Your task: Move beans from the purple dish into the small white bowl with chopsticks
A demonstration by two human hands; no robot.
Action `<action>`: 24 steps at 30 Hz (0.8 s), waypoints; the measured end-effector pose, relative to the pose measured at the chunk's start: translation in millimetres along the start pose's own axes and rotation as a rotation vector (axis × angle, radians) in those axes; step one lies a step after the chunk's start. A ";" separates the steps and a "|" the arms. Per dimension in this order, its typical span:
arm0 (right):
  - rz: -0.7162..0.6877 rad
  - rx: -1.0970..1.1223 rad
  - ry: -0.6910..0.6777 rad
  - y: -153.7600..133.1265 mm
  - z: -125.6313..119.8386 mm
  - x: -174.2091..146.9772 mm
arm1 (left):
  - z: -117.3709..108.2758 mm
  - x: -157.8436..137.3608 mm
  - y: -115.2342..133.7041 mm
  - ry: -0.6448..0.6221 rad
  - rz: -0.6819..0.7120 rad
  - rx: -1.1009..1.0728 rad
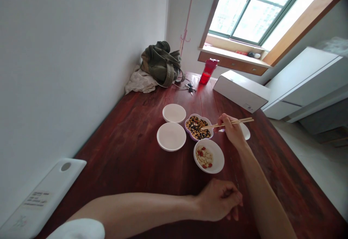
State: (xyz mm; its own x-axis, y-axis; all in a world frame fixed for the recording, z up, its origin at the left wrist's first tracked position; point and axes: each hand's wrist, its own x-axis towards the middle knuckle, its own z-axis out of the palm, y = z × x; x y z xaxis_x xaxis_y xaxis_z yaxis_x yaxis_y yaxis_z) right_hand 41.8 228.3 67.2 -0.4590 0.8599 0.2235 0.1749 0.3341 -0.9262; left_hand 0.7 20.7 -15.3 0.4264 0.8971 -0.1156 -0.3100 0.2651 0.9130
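My right hand [230, 128] is closed round a pair of chopsticks [243, 121]. Their tips reach into a purple flower-shaped bowl [186, 127] of mixed black, yellow and brown grains or beans. Nearer to me stands a white bowl [219, 159] with pale flat seeds [203, 157] and a few red pieces in it. My left hand [219, 200] rests on the table below that bowl, its fingers loosely curled with nothing visible in them. Two more white bowls, a nearer one [171, 137] and a farther one [174, 113], stand left of the purple bowl.
Partly behind my right hand lies a white rounded object [245, 131]. Farther back on the dark red table [130, 152] are a green bag [160, 63], a pale cloth [140, 80], keys [190, 88], a red cup [208, 71] and a white box [241, 91]. A white panel [46, 195] lies along the left wall.
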 end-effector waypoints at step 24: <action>0.161 0.144 -0.003 19.6 -1.1 7.5 | -2.2 -1.1 -1.9 -0.024 0.036 0.015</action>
State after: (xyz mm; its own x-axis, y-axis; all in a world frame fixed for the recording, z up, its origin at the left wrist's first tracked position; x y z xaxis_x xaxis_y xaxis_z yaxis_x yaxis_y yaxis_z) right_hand 42.7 241.8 51.0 -0.4382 0.8962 0.0688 0.1201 0.1342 -0.9837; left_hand -1.1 20.0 -17.7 0.4358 0.8971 -0.0730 -0.3128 0.2271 0.9223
